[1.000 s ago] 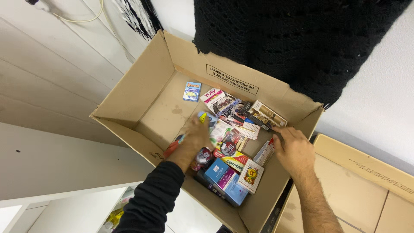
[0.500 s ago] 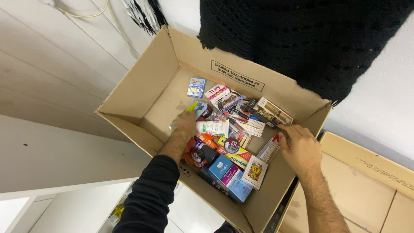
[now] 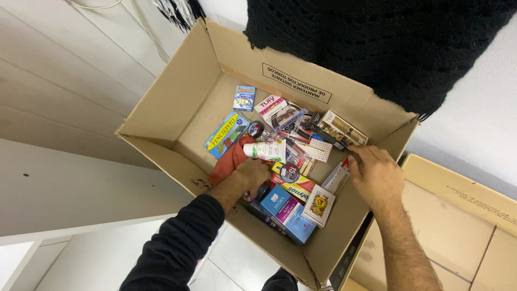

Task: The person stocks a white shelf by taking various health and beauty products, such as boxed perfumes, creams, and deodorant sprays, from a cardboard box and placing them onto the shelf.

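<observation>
Reaching into a cardboard box (image 3: pixel 177 102), a person's left hand (image 3: pixel 252 175) grips a white tube (image 3: pixel 265 150) over a red cloth (image 3: pixel 229 160), while the right hand (image 3: pixel 377 175), fingers curled loosely, touches small packets (image 3: pixel 338 175) near the box's right wall, beside a card pack (image 3: pixel 318 205).

White panelled wall (image 3: pixel 64 70), white shelf (image 3: pixel 59 205), black knitted cloth (image 3: pixel 377 43) overhead.

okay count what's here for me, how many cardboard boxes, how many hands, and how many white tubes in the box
Cardboard boxes: 2, the open box and a second box beside it.
Hands: 2, left hand and right hand.
White tubes: 1, white tube.
Total: 5.
</observation>
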